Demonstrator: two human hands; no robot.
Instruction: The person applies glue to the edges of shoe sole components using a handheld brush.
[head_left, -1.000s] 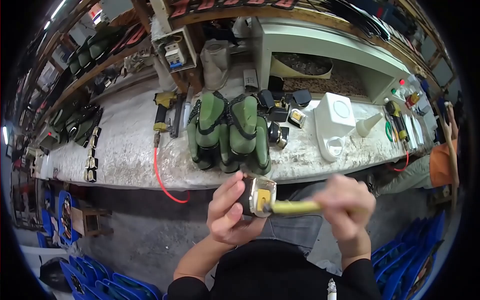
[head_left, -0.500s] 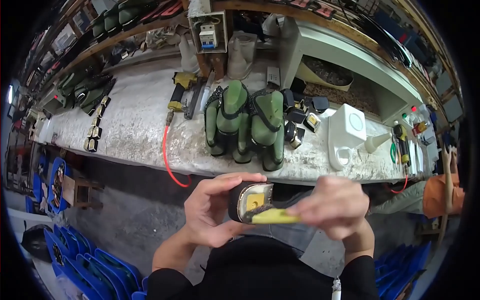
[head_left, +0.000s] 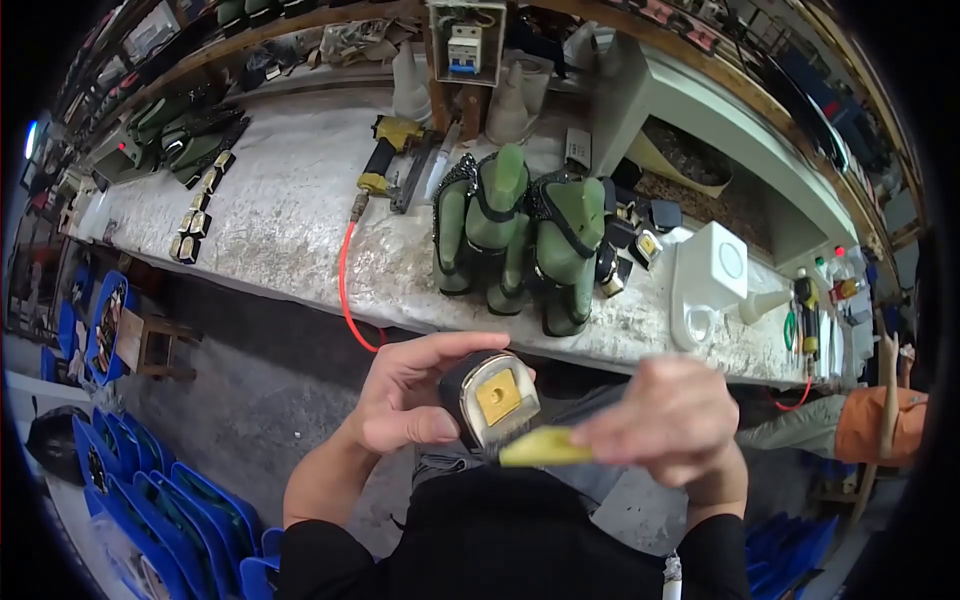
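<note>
My left hand (head_left: 405,405) is wrapped round a black shoe heel (head_left: 497,405). Its pale, hollowed end with a gold square plate faces up toward me. Closed in my right hand (head_left: 668,415) is a yellow-handled brush (head_left: 545,446), and its dark bristles are at the heel's lower rim; motion blur hides whether they touch. Beyond my hands, green shoe lasts (head_left: 560,240) with black sparkly straps stand grouped on the bench (head_left: 290,230). More black heels (head_left: 648,247) lie just right of them.
A yellow-black air nail gun (head_left: 385,155) with a red hose (head_left: 346,280) lies on the bench. A white dispenser (head_left: 712,265) stands at right. A row of heels (head_left: 195,222) sits at left. Blue bins (head_left: 190,510) flank me below. Another person in orange (head_left: 880,425) is at far right.
The heel has turned so more of its gold plate shows, and my left thumb has shifted onto its side. The brush has moved slightly down. The view has swung left.
</note>
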